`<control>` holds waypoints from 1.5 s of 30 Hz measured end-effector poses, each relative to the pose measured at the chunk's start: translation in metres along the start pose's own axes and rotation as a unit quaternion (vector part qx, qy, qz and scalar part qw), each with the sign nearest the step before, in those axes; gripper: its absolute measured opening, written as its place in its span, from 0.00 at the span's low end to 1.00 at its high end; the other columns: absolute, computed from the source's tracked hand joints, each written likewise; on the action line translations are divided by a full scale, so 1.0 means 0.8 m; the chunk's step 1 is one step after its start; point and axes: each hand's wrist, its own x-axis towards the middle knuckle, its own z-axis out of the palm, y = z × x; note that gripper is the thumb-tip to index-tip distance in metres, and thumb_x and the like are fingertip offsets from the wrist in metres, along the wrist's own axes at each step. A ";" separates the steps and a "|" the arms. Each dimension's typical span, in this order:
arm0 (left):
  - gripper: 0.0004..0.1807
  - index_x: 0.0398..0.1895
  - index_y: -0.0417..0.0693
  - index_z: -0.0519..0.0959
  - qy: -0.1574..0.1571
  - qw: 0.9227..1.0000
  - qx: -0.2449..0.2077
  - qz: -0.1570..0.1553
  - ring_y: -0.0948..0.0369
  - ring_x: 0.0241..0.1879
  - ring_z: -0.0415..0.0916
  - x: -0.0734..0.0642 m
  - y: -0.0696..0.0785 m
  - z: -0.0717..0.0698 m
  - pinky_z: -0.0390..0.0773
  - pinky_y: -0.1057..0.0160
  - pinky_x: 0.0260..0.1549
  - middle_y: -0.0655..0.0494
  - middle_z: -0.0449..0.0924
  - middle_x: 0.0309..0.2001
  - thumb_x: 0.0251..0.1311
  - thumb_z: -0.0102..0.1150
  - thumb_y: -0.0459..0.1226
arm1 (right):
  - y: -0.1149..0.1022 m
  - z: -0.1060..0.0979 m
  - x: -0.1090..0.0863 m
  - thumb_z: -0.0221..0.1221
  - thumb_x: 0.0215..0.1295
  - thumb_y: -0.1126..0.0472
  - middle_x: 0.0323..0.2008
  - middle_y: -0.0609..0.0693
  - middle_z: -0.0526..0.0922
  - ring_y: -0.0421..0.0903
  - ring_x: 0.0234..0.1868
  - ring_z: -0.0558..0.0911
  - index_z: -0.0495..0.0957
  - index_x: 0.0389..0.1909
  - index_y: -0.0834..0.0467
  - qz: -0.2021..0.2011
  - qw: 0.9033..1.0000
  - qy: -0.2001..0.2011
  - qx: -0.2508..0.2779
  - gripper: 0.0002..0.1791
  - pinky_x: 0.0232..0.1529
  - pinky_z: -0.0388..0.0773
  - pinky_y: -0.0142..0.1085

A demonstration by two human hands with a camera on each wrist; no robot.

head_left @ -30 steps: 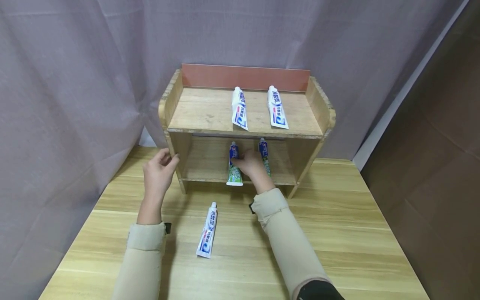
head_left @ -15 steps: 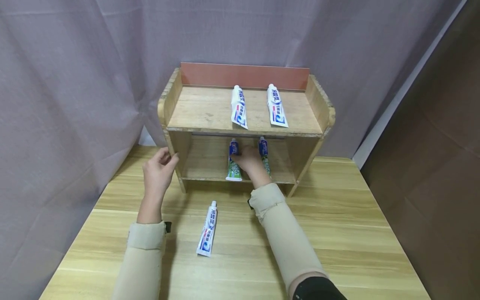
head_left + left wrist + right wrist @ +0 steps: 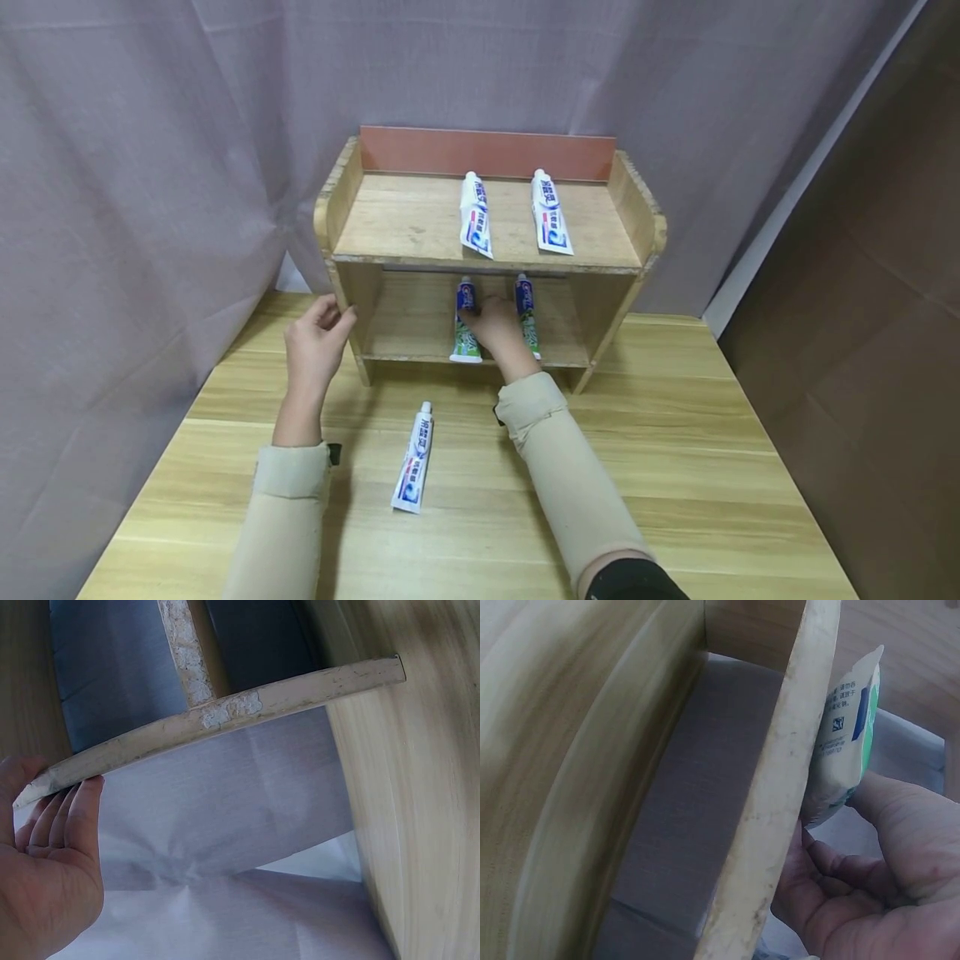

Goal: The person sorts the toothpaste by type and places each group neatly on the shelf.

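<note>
My right hand [image 3: 502, 332] reaches into the lower level of a small wooden shelf [image 3: 408, 221] and grips a blue-and-green toothpaste tube [image 3: 466, 343]. In the right wrist view, thumb and fingers are at the tube [image 3: 844, 735], which sits just past the shelf board's front edge [image 3: 769, 802]. To its right lies a second blue-and-green tube [image 3: 525, 298], partly behind that hand. My left hand [image 3: 317, 346] is at the shelf's left side. The left wrist view shows its thumb and fingers on opposite faces of the side panel [image 3: 300, 690].
On the upper level lie two white-and-blue toothpaste tubes [image 3: 475, 215], side by side. Another white tube [image 3: 413, 458] is on the wooden table [image 3: 675, 467], between the forearms. A grey curtain [image 3: 187, 167] hangs behind the shelf; a brown panel [image 3: 862, 333] rises at the right.
Over the last second, the gripped tube and my right hand have shifted slightly back into the lower level. The left hand stays at the side panel.
</note>
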 end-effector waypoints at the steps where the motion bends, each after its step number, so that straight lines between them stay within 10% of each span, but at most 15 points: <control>1: 0.10 0.45 0.45 0.86 0.000 1.000 0.001 -0.002 0.52 0.44 0.87 0.000 0.000 0.000 0.86 0.56 0.45 0.47 0.88 0.42 0.63 0.65 0.39 | 0.000 0.001 0.000 0.62 0.68 0.49 0.16 0.47 0.65 0.47 0.18 0.68 0.64 0.15 0.55 -0.001 1.000 0.001 -0.002 0.26 0.16 0.64 0.38; 45: 0.11 0.46 0.44 0.85 -0.007 1.000 -0.014 -0.002 0.51 0.45 0.86 -0.001 -0.001 0.000 0.85 0.57 0.46 0.46 0.87 0.44 0.64 0.65 0.38 | 0.000 0.009 -0.021 0.58 0.70 0.44 0.28 0.55 0.79 0.53 0.27 0.77 0.79 0.33 0.60 -0.005 1.000 0.017 0.005 0.21 0.23 0.75 0.42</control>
